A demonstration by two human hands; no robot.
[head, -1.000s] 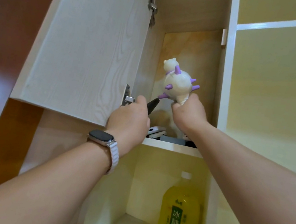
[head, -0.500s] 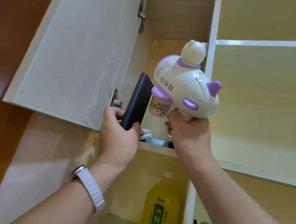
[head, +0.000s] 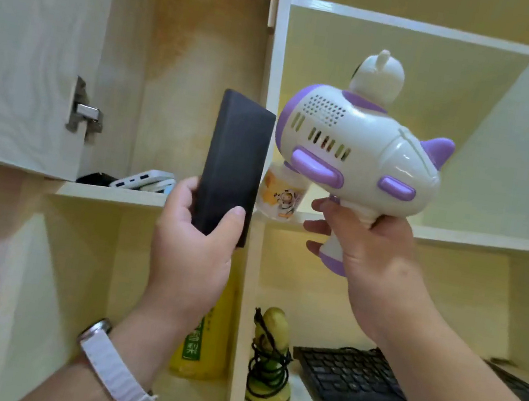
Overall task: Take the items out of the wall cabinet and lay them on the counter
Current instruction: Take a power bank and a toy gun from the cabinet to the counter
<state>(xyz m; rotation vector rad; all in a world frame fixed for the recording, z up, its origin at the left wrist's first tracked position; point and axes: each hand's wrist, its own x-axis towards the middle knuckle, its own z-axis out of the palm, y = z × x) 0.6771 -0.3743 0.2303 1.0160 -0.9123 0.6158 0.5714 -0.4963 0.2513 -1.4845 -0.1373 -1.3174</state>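
My left hand (head: 193,244) grips a flat black power bank (head: 233,167), held upright in front of the open wall cabinet (head: 206,52). My right hand (head: 370,248) holds a white and purple toy bubble gun (head: 358,146) by its handle; a small bear figure sits on top and a little bottle hangs under its nose. Both items are out of the cabinet, in the air. On the cabinet shelf (head: 111,194) lie white power banks (head: 145,179) and a dark object (head: 97,178), partly hidden by the open door (head: 31,42).
Below the shelf stands a yellow drink bottle (head: 202,343), mostly behind my left wrist. The cubby to the right holds a green object wrapped in black cable (head: 269,357) and a black keyboard (head: 346,376). An open cubby (head: 406,125) lies behind the toy.
Both hands have drawn back from the cabinet toward me, bringing the power bank and the toy out. The view has tilted down, revealing the keyboard and lower cubbies.
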